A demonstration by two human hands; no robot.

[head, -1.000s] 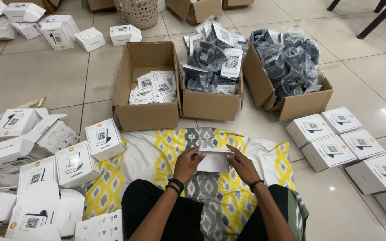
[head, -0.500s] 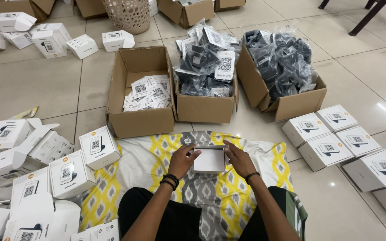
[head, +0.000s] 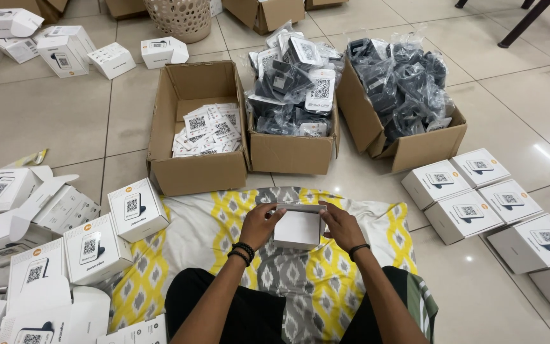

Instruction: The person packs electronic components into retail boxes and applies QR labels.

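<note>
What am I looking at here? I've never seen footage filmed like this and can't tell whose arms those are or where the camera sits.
The camera is worn on a person's head and looks down, so the two arms coming up from the bottom edge are that person's own. They sit on a yellow and grey patterned cloth spread on a tiled floor. The left hand and right hand hold a small white box between them, one at each side. Ahead stand three brown cartons: one with printed cards, one with bagged dark items, and another with bagged dark items. More white boxes lie loosely at the left and in neat rows at the right.
</note>
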